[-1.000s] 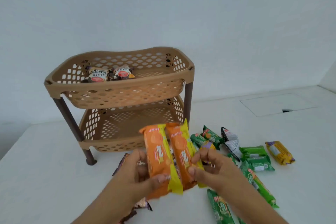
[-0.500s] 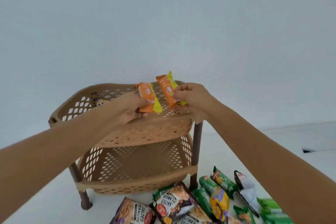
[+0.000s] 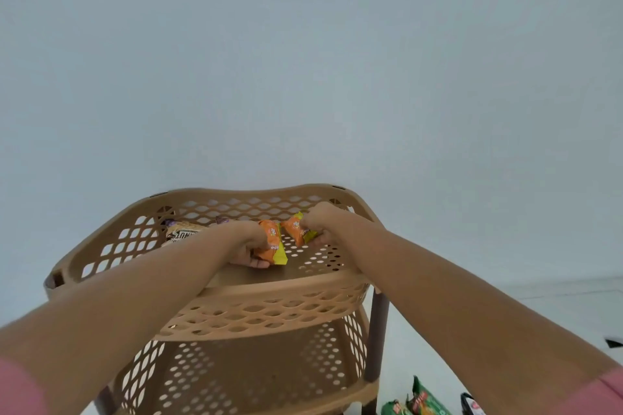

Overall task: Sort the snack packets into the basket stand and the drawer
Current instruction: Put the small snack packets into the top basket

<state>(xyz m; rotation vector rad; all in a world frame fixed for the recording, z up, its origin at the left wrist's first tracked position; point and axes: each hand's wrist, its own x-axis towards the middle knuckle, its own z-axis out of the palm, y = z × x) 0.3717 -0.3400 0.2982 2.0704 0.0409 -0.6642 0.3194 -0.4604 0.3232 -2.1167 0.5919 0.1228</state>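
Wall: we see a plain pale blue-grey painted wall (image 3: pixel 303 61) filling most of the view.
Floor: we see a smooth white surface (image 3: pixel 556 307) at lower right.
Light: soft, even.

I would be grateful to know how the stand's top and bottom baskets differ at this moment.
The tan perforated top basket holds snack packets and both hands; the tan perforated bottom basket shows none. The top one is seen whole, the bottom partly hidden. Both share the same plastic lattice.

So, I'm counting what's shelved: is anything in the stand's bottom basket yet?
No, the bottom basket shows only its bare perforated floor; the orange packets are up in the top basket.
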